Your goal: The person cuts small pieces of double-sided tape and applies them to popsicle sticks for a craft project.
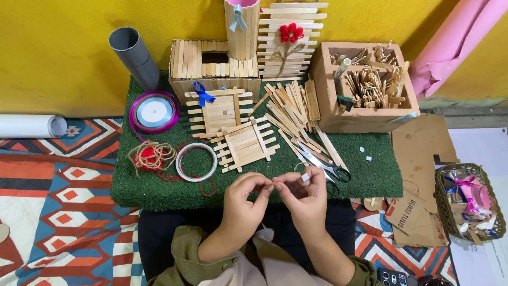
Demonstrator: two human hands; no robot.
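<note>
Low in the middle of the frame, the fingers (pixel 264 186) of the left hand (pixel 244 204) and right hand (pixel 304 197) meet tip to tip, pinched closed on something too small to identify; a small white piece (pixel 305 177) sits on the right hand's fingers. Just above the right hand lie scissors (pixel 321 162) on the green turf mat (pixel 159 188). Further up are flat craft-stick panels (pixel 246 144), a loose craft-stick pile (pixel 291 106), a tape ring (pixel 196 162) and tangled twine (pixel 151 156). A cardboard box (pixel 365 119) of sticks stands upper right.
</note>
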